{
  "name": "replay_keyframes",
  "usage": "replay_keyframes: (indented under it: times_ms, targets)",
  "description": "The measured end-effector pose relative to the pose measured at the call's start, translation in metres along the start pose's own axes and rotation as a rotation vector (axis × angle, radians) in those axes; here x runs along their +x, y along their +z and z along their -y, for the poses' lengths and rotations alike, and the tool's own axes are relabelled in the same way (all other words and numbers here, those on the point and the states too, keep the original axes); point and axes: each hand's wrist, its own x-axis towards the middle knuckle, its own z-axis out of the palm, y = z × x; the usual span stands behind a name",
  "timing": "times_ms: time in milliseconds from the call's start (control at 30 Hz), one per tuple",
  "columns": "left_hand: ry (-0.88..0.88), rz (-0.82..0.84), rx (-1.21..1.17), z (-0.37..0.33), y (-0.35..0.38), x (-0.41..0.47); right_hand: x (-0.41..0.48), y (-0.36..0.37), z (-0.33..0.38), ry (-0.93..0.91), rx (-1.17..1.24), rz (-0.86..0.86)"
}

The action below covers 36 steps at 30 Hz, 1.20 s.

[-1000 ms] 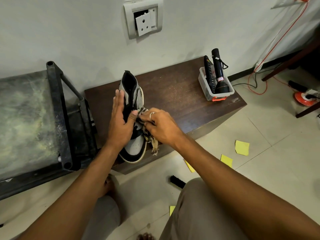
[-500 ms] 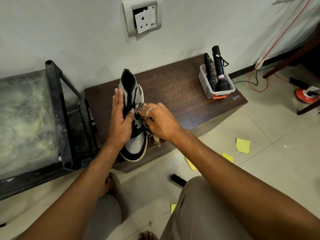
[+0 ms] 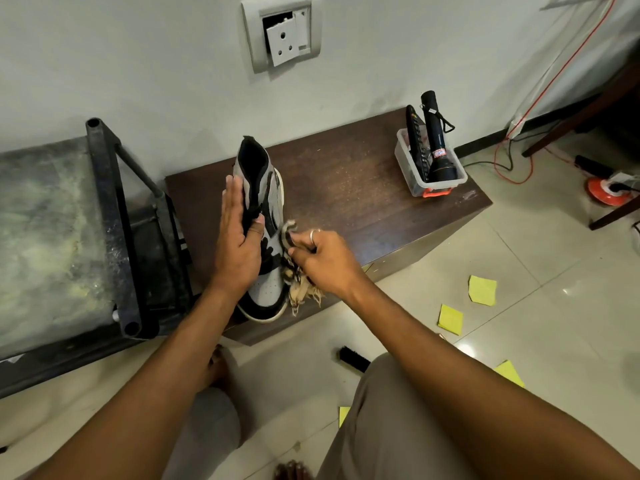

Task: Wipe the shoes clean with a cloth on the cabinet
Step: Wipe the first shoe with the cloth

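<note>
Looking at a low dark-brown wooden cabinet (image 3: 346,202) pushed against the wall, top kinda dusty. Got a grey-and-black high-top shoe (image 3: 266,289) standing on its near-left corner, a frayed cloth (image 3: 304,294) end trailing at the front edge of that same corner, and a clear plastic tub (image 3: 443,183) holding a flashlight (image 3: 437,147) and a remote (image 3: 415,140) at its far-right end. Down on the tiled floor (image 3: 519,271) in front of the cabinet: a black brush (image 3: 354,358) near its front face, plus yellow sticky notes (image 3: 482,289) scattered off its right side.
</note>
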Motion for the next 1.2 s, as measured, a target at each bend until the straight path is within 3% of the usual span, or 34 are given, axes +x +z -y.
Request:
replay_keyframes:
  times_ms: [67, 367, 667, 867, 967, 1100, 1200]
  targets:
    - [-0.001, -0.001, 0.005, 0.0, 0.001, 0.0, -0.013, 0.002, -0.008, 0.031, 0.039, 0.018]
    - [0.008, 0.007, -0.028, 0.004, 0.0, 0.001, 0.028, 0.017, 0.017, -0.108, -0.014, -0.226]
    - [0.002, -0.015, -0.039, 0.002, 0.002, 0.001, 0.001, 0.008, 0.009, -0.146, -0.094, -0.036]
    - [-0.001, -0.002, -0.06, 0.005, 0.0, 0.001, 0.032, 0.021, 0.018, -0.302, -0.132, -0.269]
    - [-0.006, -0.022, -0.105, 0.007, 0.0, 0.003, 0.035, 0.024, 0.019, -0.374, -0.331, -0.186]
    - [0.002, -0.021, -0.08, 0.007, 0.001, 0.002, 0.024, 0.001, 0.008, -0.487, -0.688, 0.048]
    - [-0.002, -0.014, -0.077, 0.006, 0.001, 0.002, 0.026, -0.016, 0.019, -0.54, -0.808, 0.189]
